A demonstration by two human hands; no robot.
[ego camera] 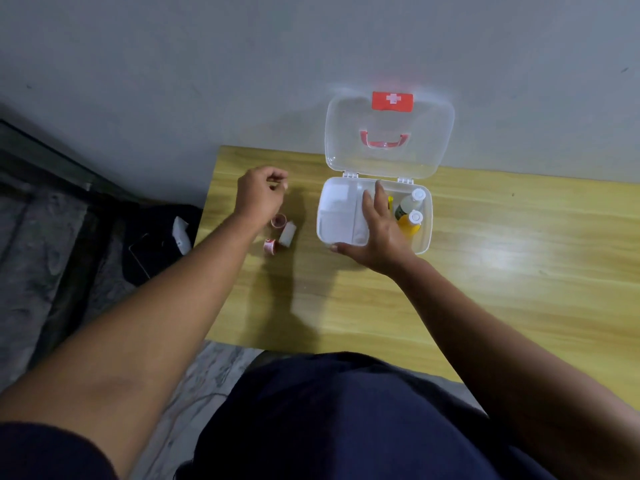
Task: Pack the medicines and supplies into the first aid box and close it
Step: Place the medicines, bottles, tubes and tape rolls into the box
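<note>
The box (375, 216) sits open on the table (485, 271), lid (389, 133) standing up against the wall behind it. The right hand (377, 233) lies spread, fingers flat over the white tray (337, 216) in the box's left half, thumb along the near rim; it grips nothing that I can see. Just right of its fingertips, inside the box, lie two bottles (410, 209), one white, one orange, caps toward the hinge. The left hand (261, 195) hovers well left of the box, fingers curled loosely inward; whether it pinches something small, cannot tell, too blurred. Directly below that hand lie three rolls (280, 232): a white bandage roll and two small tape-like rolls, one red-printed. They look light and soft and likely squash a little, so take each round its middle with thumb and two fingers. The box is thin stiff plastic, light, probably slides on the smooth wood, so steadying the rim helps. The bottles are smooth and may roll. Tray contents are hidden under the right palm; a yellow item beside its fingers is unclear.
</note>
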